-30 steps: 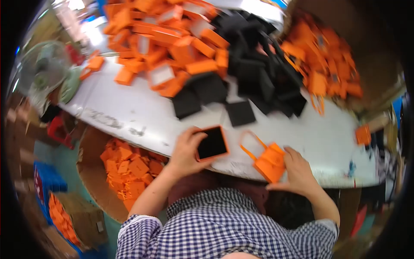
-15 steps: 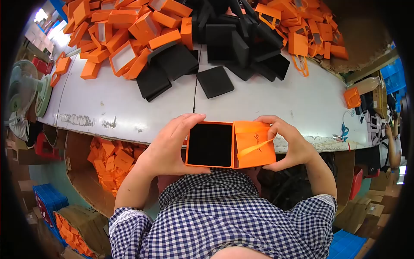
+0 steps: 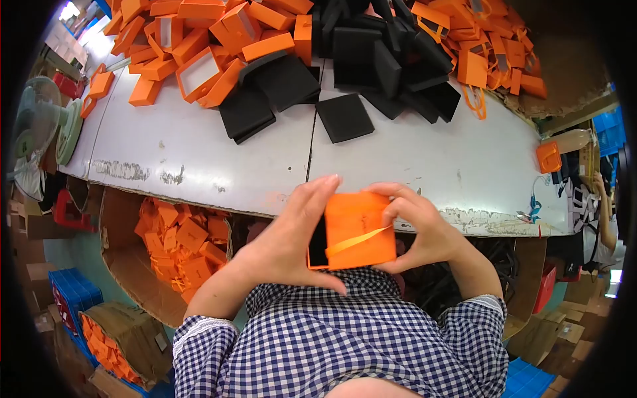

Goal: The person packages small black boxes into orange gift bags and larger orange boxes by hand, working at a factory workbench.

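Observation:
Just past the table's front edge, my left hand (image 3: 292,232) is closed around the left side of an orange box tray (image 3: 320,267) with a black lining, its thumb stretched along the bottom. My right hand (image 3: 424,229) grips the right side of an orange box cover (image 3: 358,222) that has dark lettering and a lighter orange ribbon slanting across it. The cover lies over most of the tray, and only a dark strip at the left and the lower left rim still show. Whether the two parts are fully joined cannot be seen.
Across the white table (image 3: 232,172) lie heaped orange boxes (image 3: 199,73), black square pads (image 3: 345,118) and orange boxes with ribbons (image 3: 472,69). Below left, a cardboard carton (image 3: 123,265) holds orange pieces. A fan (image 3: 70,129) stands left; another person's arm (image 3: 605,219) shows at right.
The cover has moved left over the tray, hiding most of the black lining that was exposed beside it. Both hands have come closer together, and the view has shifted slightly.

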The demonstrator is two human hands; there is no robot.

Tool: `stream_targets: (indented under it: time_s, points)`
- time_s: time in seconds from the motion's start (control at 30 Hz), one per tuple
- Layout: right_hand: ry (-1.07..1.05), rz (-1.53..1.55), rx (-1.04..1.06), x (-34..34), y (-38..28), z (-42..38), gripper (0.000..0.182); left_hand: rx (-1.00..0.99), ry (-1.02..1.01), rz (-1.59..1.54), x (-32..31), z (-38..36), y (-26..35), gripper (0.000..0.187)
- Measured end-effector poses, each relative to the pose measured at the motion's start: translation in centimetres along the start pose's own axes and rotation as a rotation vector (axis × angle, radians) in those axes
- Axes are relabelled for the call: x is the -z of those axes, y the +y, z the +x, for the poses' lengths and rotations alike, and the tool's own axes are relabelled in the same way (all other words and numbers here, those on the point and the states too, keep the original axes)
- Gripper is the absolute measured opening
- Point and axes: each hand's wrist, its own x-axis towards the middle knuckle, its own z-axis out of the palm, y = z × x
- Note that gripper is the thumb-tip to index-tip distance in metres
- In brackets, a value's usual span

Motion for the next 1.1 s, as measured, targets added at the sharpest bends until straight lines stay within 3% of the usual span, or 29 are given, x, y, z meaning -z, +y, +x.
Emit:
stream_targets:
  time_s: [0.07,0.13,0.2,0.23,0.27,0.33,0.4,0.5,0.57,0.67,0.7,0.77,0.8,0.87,0.93,0.97,1.0,1.03,1.07,1.1]
  points:
    - [0.019,0.067,0.083,-1.7,0.1,1.2,0.056,-0.064,0.018,0.01,-0.8,-0.3,-0.3,0.148]
    - [0.004,0.059,0.104,-2.9,0.8,2.3,0.058,0.095,0.074,-0.043,-0.8,-1.2,-0.6,0.146]
    - [-0.065,0.213,0.052,-4.5,0.8,3.4,0.07,0.139,0.1,-0.077,0.3,-3.2,-0.9,0.142]
    - [-0.131,0.289,-0.011,-4.3,0.0,3.9,0.088,0.207,0.068,-0.019,1.9,-4.5,-0.2,0.141]
    - [-0.137,0.289,0.004,-3.5,-0.3,4.3,0.088,0.276,0.04,0.039,3.7,-6.0,0.6,0.14]
    - [-0.054,-0.088,0.058,-1.2,0.2,4.9,0.094,0.553,0.223,0.014,8.7,-10.3,3.4,0.139]
    - [0.133,-0.316,0.116,0.7,4.8,6.2,0.094,0.46,0.2,0.607,13.4,-11.6,5.2,0.141]
    - [0.133,-0.5,0.142,2.1,7.6,9.5,0.094,0.455,0.305,0.643,14.0,-8.2,1.6,0.124]
    - [0.06,-0.597,0.011,2.0,7.4,11.2,0.088,0.361,0.39,0.714,14.1,-3.9,-3.2,0.106]
    - [-0.049,-0.489,0.002,1.8,8.0,11.2,0.081,0.238,0.582,0.847,14.8,2.0,-10.1,0.072]
    - [-0.037,-0.474,-0.049,1.7,7.2,10.7,0.075,0.23,0.582,0.843,15.4,2.9,-11.9,0.072]
    - [-0.014,-0.424,-0.084,1.5,7.0,8.9,0.073,0.449,0.56,0.588,16.3,4.2,-14.3,0.048]
    - [0.006,-0.366,-0.114,1.5,7.1,7.9,0.072,0.436,0.557,0.583,16.4,4.2,-14.2,0.048]
    - [0.106,-0.382,-0.094,1.1,7.6,6.2,0.064,0.324,0.78,0.432,16.0,3.4,-13.0,0.033]
    - [0.182,-0.448,0.114,1.0,8.1,4.7,0.053,0.4,0.819,0.332,16.0,2.4,-9.1,0.026]
    - [0.189,-0.448,0.099,1.3,8.6,4.3,0.053,0.285,0.834,0.33,15.3,2.0,-7.3,0.02]
    - [0.343,-0.578,0.204,1.8,9.4,4.3,0.043,0.17,0.851,0.328,14.3,1.4,-5.8,0.015]
    - [0.494,-0.709,0.312,2.2,9.8,4.2,0.033,0.077,0.735,0.417,12.7,0.6,-4.7,0.014]
    - [0.492,-0.711,0.309,2.4,9.3,3.9,0.033,-0.013,0.624,0.505,10.7,0.1,-3.7,0.015]
    - [0.638,-0.369,0.022,2.8,8.2,3.7,0.025,-0.08,0.494,0.552,8.3,0.3,-2.6,0.018]
